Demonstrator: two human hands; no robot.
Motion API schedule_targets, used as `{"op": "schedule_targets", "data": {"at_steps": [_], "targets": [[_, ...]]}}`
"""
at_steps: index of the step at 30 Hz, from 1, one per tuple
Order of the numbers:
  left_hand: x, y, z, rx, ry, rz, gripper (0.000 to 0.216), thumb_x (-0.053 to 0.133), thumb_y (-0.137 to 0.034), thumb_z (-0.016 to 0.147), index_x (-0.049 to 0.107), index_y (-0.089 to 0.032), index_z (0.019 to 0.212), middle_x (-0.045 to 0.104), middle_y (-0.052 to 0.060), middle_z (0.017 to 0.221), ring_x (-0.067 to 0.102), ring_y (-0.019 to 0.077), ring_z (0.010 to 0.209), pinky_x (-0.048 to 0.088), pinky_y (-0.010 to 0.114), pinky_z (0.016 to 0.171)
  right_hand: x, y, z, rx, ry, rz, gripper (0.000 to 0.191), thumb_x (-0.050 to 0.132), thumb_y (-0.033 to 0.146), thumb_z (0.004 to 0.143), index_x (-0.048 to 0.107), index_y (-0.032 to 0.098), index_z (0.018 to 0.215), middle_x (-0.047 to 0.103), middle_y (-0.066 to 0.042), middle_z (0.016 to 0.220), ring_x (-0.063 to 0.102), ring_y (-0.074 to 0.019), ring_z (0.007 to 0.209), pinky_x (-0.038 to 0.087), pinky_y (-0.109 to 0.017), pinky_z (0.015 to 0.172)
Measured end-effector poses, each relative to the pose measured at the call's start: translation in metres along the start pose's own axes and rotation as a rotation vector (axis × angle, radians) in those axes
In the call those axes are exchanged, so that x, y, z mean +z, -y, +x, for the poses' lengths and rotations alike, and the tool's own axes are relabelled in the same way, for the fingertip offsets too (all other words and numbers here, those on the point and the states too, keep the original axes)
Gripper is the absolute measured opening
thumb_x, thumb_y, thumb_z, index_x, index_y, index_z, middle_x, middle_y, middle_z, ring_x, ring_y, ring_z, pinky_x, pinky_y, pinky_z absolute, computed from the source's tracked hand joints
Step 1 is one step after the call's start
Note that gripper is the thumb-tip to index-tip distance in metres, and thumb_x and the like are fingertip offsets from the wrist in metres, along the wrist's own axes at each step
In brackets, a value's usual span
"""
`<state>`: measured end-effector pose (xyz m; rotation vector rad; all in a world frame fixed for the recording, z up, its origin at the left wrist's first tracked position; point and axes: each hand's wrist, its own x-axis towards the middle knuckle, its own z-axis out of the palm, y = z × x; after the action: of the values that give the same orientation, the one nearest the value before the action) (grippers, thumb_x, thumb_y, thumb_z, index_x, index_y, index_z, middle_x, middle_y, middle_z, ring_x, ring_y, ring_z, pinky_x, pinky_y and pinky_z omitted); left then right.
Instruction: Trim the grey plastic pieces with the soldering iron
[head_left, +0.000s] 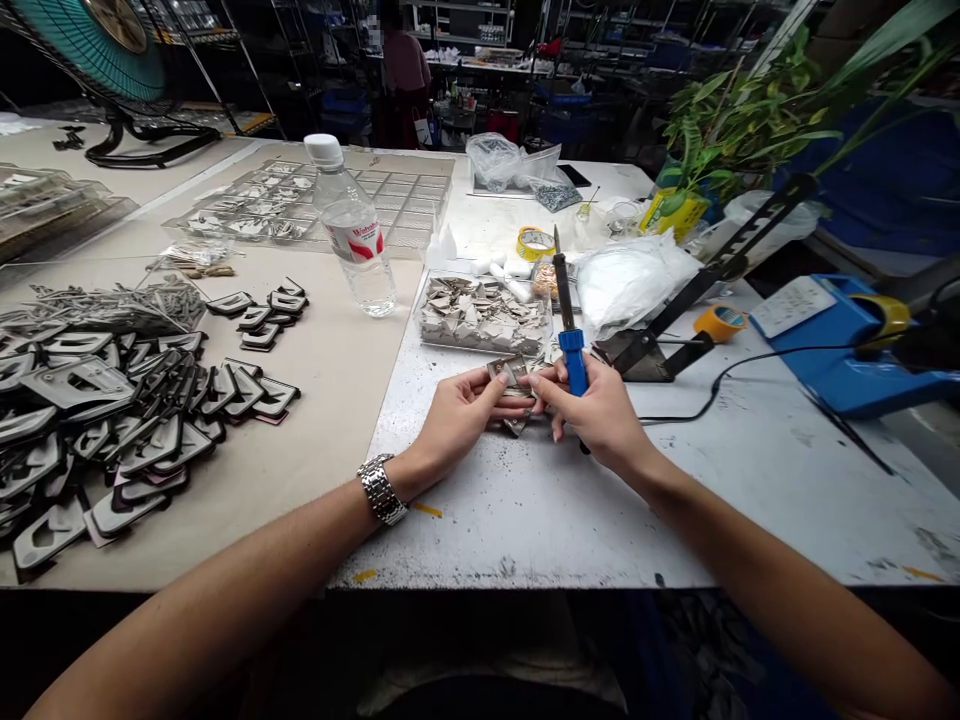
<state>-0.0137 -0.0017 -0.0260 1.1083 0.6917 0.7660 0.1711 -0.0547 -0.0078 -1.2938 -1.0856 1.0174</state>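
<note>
Hands holding a small metal piece (510,375) and a soldering iron (574,362) above the desk (525,530)

The left hand (465,415) is closed, pinching the small metal piece at the middle of the desk, while the right hand (592,410) is gripping the blue-handled soldering iron with its tip pointing up and its fingers reaching against the piece. A tray of metal scraps (484,315) is sitting just beyond the hands, with a water bottle (352,225) standing to its far left. Heaps of black-and-silver plates (97,420) are lying on a tan board (337,320) to the left. A soldering iron stand (637,355) and a roll of tape (718,322) are resting to the right, near a blue soldering station (840,345).
</note>
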Motion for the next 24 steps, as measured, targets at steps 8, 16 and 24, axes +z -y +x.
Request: {"op": "schedule_targets", "data": {"at_steps": [8, 16, 24], "targets": [[-0.0004, 0.0027, 0.0002, 0.005, -0.015, 0.018, 0.032, 0.078, -0.048, 0.102, 0.068, -0.017, 0.097, 0.087, 0.013, 0.095, 0.087, 0.0297, 0.100, 0.072, 0.042, 0.088, -0.0004, -0.0031, 0.0026, 0.038, 0.000, 0.011, 0.063, 0.099, 0.061, 0.073, 0.049, 0.025, 0.086, 0.077, -0.006, 0.095, 0.070, -0.0171, 0.065, 0.051, -0.023, 0.035], [0.0006, 0.0028, 0.0008, 0.012, 0.020, 0.012, 0.035, 0.078, -0.049, 0.101, 0.065, -0.018, 0.094, 0.086, 0.014, 0.097, 0.087, 0.0295, 0.100, 0.072, 0.041, 0.088, 0.0001, -0.0021, 0.0012, 0.031, 0.006, -0.011, 0.056, 0.099, 0.056, 0.076, 0.054, 0.024, 0.085, 0.073, -0.003, 0.086, 0.067, -0.0157, 0.061, 0.051, -0.023, 0.036], [0.0003, 0.0015, 0.0007, 0.020, -0.025, 0.060, 0.037, 0.079, -0.052, 0.100, 0.067, -0.018, 0.093, 0.086, 0.014, 0.098, 0.087, 0.0275, 0.092, 0.072, 0.036, 0.077, -0.0015, -0.0056, -0.0003, -0.006, -0.022, -0.068, 0.050, 0.090, 0.059, 0.087, 0.052, 0.026, 0.087, 0.071, -0.002, 0.085, 0.059, -0.0138, 0.054, 0.044, -0.026, 0.035]]}}
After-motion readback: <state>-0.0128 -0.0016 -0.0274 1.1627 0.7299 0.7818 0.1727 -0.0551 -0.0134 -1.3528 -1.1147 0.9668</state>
